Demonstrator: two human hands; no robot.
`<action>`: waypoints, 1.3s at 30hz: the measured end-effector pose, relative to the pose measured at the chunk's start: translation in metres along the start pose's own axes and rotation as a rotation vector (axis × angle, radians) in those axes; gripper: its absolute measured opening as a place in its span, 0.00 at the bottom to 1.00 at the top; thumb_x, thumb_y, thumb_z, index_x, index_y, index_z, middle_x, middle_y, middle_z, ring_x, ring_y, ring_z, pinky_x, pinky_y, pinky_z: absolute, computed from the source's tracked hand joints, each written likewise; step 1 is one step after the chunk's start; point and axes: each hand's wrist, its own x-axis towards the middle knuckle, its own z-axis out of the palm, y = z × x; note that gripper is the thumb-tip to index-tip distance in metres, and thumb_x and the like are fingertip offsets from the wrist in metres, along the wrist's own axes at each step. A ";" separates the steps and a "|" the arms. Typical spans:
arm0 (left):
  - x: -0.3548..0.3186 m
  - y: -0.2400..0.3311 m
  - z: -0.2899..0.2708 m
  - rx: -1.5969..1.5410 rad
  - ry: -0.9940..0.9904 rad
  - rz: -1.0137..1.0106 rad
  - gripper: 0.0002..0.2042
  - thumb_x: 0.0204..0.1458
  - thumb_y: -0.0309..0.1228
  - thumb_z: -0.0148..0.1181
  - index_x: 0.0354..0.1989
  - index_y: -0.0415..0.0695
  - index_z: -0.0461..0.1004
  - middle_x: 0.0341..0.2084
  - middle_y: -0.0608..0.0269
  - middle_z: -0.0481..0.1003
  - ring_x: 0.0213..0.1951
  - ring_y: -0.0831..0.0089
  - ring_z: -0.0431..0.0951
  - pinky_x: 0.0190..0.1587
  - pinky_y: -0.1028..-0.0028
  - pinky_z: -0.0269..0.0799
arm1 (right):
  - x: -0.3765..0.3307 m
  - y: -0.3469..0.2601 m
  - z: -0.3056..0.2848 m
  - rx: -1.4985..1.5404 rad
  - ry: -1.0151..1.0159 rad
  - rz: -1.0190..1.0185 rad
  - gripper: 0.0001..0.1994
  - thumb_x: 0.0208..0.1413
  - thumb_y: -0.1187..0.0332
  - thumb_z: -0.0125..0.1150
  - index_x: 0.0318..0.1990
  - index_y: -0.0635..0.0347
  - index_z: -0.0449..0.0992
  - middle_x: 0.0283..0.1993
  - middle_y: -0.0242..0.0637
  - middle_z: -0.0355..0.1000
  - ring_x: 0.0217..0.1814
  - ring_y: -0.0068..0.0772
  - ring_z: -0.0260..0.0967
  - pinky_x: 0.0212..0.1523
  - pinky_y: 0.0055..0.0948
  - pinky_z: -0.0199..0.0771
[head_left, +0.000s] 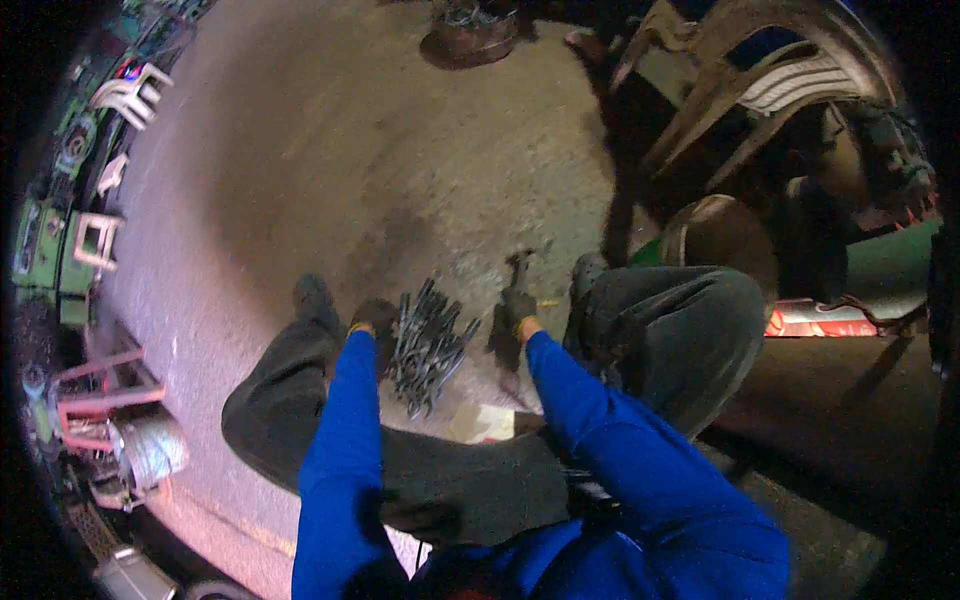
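Observation:
A heap of grey metal rods or spanner-like pieces (432, 345) lies on the floor between my legs. My left hand (376, 318), in a dark glove with a yellow cuff, is at the heap's left edge. Its fingers are too dark to make out. To the right of the heap, my gloved right hand (518, 304) is closed round a hammer (519, 262). The hammer's head points away from me, just above the floor or on it; I cannot tell which.
A round metal tub (478, 42) with metal bits stands at the far side. Plastic chairs (790, 75) and a drum-like container (720, 240) are on the right. Green machinery (42, 245), a small white stool (97, 241) and a red metal frame (105, 395) line the left.

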 end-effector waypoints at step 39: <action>-0.070 0.070 -0.129 -0.008 0.347 -0.015 0.24 0.60 0.50 0.56 0.55 0.47 0.83 0.55 0.52 0.82 0.55 0.51 0.82 0.58 0.52 0.75 | -0.041 0.025 -0.105 -0.275 -0.039 -0.187 0.18 0.59 0.59 0.64 0.52 0.60 0.79 0.44 0.54 0.81 0.45 0.62 0.79 0.45 0.53 0.78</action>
